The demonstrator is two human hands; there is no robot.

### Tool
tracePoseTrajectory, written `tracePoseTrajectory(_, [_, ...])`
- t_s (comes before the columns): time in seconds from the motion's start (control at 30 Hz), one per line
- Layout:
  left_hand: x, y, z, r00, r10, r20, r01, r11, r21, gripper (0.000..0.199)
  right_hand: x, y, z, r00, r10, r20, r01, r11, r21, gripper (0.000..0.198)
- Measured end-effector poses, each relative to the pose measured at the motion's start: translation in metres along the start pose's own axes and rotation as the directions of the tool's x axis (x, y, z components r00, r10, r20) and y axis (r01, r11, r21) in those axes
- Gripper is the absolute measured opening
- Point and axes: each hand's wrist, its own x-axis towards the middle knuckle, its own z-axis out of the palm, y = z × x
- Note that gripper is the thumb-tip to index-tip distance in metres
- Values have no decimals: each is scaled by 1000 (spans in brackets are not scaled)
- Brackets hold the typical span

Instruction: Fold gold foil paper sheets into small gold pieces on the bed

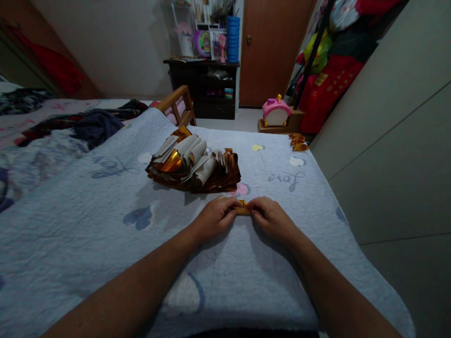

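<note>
Small folded gold paper [243, 211]: between the two hands, low over the blue quilt, in front of the big paper pile. It is a short strip with a shiny bit poking up in the middle.
Left hand [219, 215]: thumb and fingers pinch the left end of the paper.
Right hand [270, 217]: thumb and fingers pinch the right end. The two hands are close, with the paper joining them.
Big paper pile [206, 164]: gold and pale gray sheets, bent and fanned out, just past the left hand.
Gold folded pieces [299, 142]: a little bunch at the far right corner of the quilt.
Blue quilt [141, 267]: under everything, with hearts and the word "Love".
Pink toy [276, 112]: past the quilt's far edge, near the brown door [273, 56].
</note>
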Motion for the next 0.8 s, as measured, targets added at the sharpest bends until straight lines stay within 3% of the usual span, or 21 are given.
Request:
tracePoseTrajectory(0.2, [1,-1,-6,997,-77,25,80,983,-167,20,1,-2,2,993,120,-18,-117,986,119,16])
tracePoseTrajectory(0.33, [1,-3,-7,995,-95,25,99,961,-259,18,1,-3,1,992,129,-7,-126,979,158,11])
tracePoseTrajectory(0.57, [2,-4,-12,990,-28,142,58,976,-211,19,1,-5,-5,997,20,78,-26,997,78,19])
tracePoseTrajectory(0.8, [2,-5,-9,994,63,87,-57,995,-80,19,1,-7,-2,997,-23,79,18,998,62,19])
